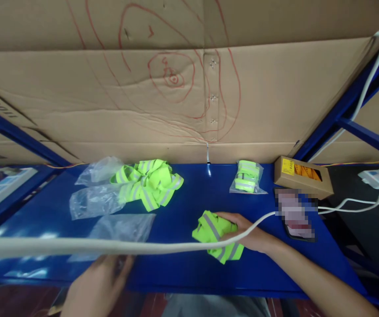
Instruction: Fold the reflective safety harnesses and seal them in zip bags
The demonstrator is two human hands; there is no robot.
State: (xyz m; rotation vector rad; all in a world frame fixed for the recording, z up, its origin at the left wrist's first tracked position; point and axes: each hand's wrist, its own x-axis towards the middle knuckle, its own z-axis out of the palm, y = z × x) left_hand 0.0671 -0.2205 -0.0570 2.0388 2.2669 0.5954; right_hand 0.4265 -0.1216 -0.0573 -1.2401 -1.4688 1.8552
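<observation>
My right hand [242, 231] is closed around a folded bundle of neon-yellow reflective strap [215, 226] with grey stripes, low over the blue table. My left hand [105, 275] is at the table's front left, by the near edge of a clear plastic bag [126, 226]. Its fingers are blurred and partly behind a white cable [163, 247], so its grip is unclear. Farther back lies a loose heap of the same reflective strap [151, 180], next to more clear bags [93, 202]. Another strap bundle sits packed inside a clear bag [248, 177] at the back right.
The white cable crosses in front of both hands and runs to a phone [295, 215] on the right. Behind the phone stands an open cardboard box [303, 178] with orange contents. Cardboard [265, 97] walls the back, and blue frame bars [347, 88] flank the table [176, 275].
</observation>
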